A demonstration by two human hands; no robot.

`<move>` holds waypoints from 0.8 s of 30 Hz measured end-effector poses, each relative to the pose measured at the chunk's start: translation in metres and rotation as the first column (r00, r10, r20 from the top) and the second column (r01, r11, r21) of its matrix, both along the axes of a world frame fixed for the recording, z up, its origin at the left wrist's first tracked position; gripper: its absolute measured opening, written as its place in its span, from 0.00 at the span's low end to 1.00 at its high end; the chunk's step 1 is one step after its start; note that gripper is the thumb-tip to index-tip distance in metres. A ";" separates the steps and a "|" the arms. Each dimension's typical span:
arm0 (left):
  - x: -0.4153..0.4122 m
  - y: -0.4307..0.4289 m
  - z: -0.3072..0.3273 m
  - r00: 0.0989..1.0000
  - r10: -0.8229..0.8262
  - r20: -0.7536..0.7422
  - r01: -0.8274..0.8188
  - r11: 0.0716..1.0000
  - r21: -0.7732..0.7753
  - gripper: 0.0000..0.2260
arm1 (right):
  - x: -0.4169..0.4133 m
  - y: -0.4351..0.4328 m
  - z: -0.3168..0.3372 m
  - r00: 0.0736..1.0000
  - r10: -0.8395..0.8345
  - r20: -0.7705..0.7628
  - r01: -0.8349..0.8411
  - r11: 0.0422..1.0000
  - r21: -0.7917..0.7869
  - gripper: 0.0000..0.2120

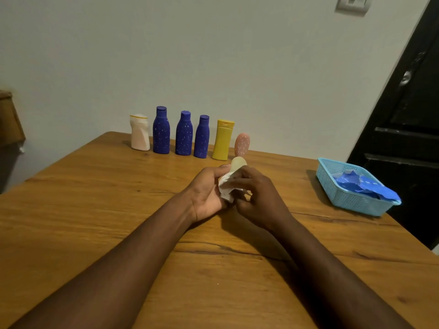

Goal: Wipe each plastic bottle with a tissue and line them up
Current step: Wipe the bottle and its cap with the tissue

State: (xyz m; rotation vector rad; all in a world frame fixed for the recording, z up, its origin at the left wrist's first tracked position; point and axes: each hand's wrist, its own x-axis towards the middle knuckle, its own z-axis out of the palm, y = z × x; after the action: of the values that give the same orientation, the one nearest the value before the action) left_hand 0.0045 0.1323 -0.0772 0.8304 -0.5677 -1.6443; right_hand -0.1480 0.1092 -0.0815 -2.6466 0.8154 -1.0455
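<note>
Along the far edge of the wooden table (pixel 95 210) stands a row: a white bottle (pixel 140 132), three dark blue speckled bottles (pixel 161 130) (pixel 184 134) (pixel 201 137), a yellow bottle (pixel 222 140) and a pink speckled bottle (pixel 242 144). At the table's middle my left hand (pixel 206 191) grips a small pale cream bottle (pixel 238 163), whose rounded end sticks out above my fingers. My right hand (pixel 257 198) presses a crumpled white tissue (pixel 226 189) against that bottle. Most of the bottle is hidden by both hands.
A light blue plastic basket (pixel 351 200) with blue wrappers or scraps (pixel 363 186) sits at the right edge of the table. A dark door (pixel 408 115) stands behind it. A brown piece of furniture (pixel 9 119) is at the far left.
</note>
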 end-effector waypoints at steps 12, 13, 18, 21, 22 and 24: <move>-0.005 0.003 -0.001 0.984 -0.092 0.153 0.099 0.994 -0.042 0.17 | -0.022 -0.029 -0.002 0.866 -0.323 0.383 0.297 0.946 0.128 0.10; -0.005 0.003 -0.002 0.985 -0.081 0.152 0.087 0.995 -0.039 0.17 | -0.020 -0.029 -0.003 0.870 -0.327 0.368 0.291 0.945 0.152 0.09; -0.005 0.001 -0.004 0.994 -0.008 0.105 0.008 1.000 0.002 0.17 | -0.012 -0.025 -0.009 0.888 -0.320 0.330 0.251 0.939 0.235 0.07; -0.006 -0.002 -0.005 0.996 0.037 0.075 -0.039 0.999 0.026 0.17 | -0.008 -0.020 -0.008 0.927 -0.262 0.270 0.206 0.954 0.218 0.08; -0.006 -0.004 -0.005 0.997 0.052 0.063 -0.053 0.998 0.028 0.16 | -0.006 -0.017 -0.007 0.947 -0.214 0.240 0.172 0.968 0.183 0.09; -0.004 -0.005 -0.003 0.996 0.075 0.044 -0.077 0.997 0.027 0.16 | -0.003 -0.010 -0.005 0.981 -0.094 0.170 0.075 0.990 0.116 0.13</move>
State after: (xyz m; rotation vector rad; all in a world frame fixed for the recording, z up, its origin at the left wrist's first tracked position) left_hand 0.0000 0.1270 -0.0805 0.9002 -0.5369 -1.5717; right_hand -0.1507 0.0989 -0.0867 -2.4081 0.9254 -1.1985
